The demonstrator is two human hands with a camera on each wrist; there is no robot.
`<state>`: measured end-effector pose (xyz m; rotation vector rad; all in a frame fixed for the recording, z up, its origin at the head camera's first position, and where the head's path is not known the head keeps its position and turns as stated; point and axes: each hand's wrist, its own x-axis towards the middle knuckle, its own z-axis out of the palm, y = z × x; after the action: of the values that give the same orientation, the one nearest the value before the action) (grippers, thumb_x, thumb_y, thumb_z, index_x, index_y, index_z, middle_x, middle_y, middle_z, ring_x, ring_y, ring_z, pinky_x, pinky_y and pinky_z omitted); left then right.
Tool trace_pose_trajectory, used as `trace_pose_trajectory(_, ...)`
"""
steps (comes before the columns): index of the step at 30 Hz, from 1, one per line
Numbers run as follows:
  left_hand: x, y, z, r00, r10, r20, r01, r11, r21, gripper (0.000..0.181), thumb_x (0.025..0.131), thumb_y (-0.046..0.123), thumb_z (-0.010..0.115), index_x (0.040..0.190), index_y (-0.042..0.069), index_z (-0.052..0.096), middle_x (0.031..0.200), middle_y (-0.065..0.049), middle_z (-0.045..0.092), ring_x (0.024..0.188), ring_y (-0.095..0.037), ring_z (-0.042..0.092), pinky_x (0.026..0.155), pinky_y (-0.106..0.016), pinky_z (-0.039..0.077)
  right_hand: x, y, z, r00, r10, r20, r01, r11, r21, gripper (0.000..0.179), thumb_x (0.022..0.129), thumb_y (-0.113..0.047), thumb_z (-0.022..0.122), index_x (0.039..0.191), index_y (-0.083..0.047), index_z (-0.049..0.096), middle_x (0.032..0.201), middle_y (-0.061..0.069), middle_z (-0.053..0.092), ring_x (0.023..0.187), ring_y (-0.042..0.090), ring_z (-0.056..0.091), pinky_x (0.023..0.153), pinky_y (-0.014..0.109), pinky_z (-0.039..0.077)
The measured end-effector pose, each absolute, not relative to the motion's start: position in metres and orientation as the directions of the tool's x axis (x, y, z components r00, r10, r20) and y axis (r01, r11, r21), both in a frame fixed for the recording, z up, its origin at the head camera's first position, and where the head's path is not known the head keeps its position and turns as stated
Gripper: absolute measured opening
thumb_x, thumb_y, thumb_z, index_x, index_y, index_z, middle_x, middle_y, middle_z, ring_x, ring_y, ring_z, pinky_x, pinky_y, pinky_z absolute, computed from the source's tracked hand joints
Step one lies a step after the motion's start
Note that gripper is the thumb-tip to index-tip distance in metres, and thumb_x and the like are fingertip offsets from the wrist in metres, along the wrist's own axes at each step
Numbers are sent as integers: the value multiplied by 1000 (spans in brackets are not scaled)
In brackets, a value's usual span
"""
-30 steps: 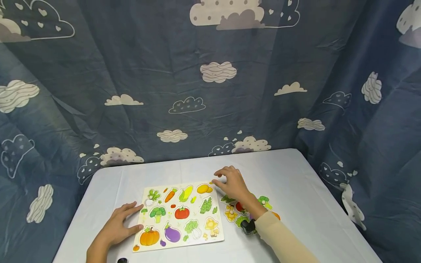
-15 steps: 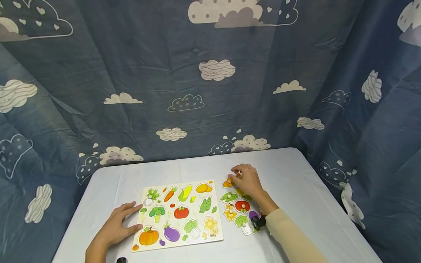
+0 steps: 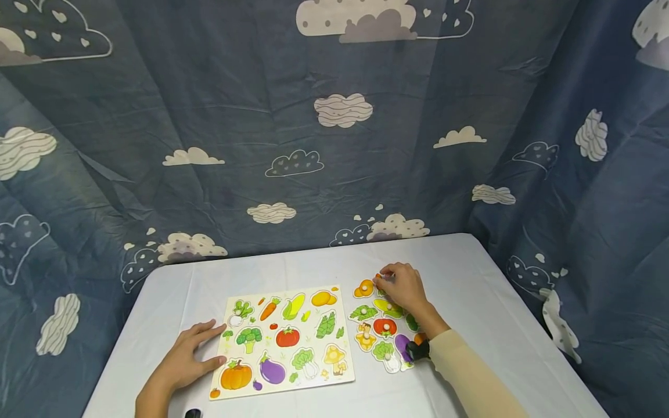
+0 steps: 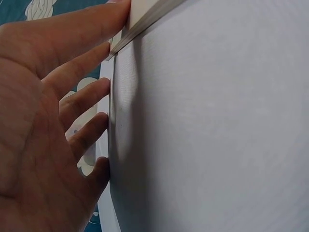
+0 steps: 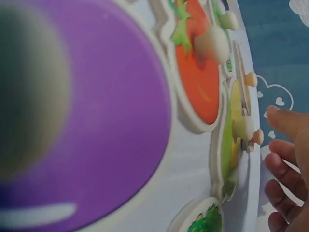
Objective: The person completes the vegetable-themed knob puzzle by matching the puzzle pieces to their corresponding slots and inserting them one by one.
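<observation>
In the head view my left hand (image 3: 183, 360) touches the left edge of a vegetable puzzle board (image 3: 247, 316) with spread fingers. The left wrist view shows its thumb (image 4: 91, 29) at the board's edge. My right hand (image 3: 405, 287) is over the far end of a cluster of knobbed puzzle pieces, its fingertips beside an orange piece, probably the carrot (image 3: 378, 276), mostly hidden. In the right wrist view a gap shows between the thumb (image 5: 285, 121) and the other fingers, with nothing seen gripped. A potato piece (image 3: 364, 288) lies just left of this hand.
Nearby lie the corn piece (image 3: 389, 308), tomato piece (image 3: 385, 327), mushroom piece (image 3: 366, 338) and eggplant piece (image 3: 401, 346). A black wrist device (image 3: 418, 350) sits above the cluster's right side. White cloth (image 3: 470, 290) covers the table; a cloud-print curtain (image 3: 292, 191) hangs behind.
My right hand has moved right from the board's far right corner to the far end of the pieces, uncovering the potato and corn pieces. My left hand has stayed on the board's edge.
</observation>
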<state>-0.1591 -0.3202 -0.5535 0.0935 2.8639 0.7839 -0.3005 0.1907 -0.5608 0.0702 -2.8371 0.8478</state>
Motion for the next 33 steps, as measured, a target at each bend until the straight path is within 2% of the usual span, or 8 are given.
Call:
trace_pose_trajectory(7, -159, -320, -554, -984, 102, -145, 15, 863, 505, 81, 78, 54, 84, 147, 21, 59, 161, -17, 43, 147, -48, 32, 111, -79, 31, -300, 192, -563, -993, 1, 116, -59, 856, -513, 35, 88, -40, 82, 105, -10, 78, 91, 5, 70, 88, 24, 56, 89, 44, 46)
trace_pose_trajectory(14, -159, -321, -556, -982, 94, -163, -4, 857, 515, 82, 77, 57, 83, 147, 22, 59, 162, -17, 42, 149, -48, 30, 112, -80, 29, -301, 193, -564, -995, 24, 93, -27, 857, -515, 29, 89, -37, 82, 99, -10, 79, 84, 2, 67, 84, 23, 54, 79, 36, 44)
trace_pose_trajectory(20, -159, -322, -556, -983, 96, -155, 6, 867, 498, 82, 77, 58, 82, 148, 22, 58, 161, -17, 42, 148, -48, 31, 111, -80, 31, -302, 193, -561, -994, 21, 111, -42, 847, -530, 27, 90, -35, 81, 101, -10, 79, 85, 3, 67, 84, 23, 54, 78, 35, 45)
trace_pose_trajectory(33, -159, -321, -554, -985, 97, -145, 12, 867, 499, 81, 78, 57, 83, 147, 22, 59, 161, -17, 43, 147, -48, 32, 111, -79, 32, -303, 182, -538, -984, -43, 174, -127, 853, -507, 23, 90, -32, 81, 104, -13, 81, 92, 0, 72, 90, 23, 57, 85, 39, 50)
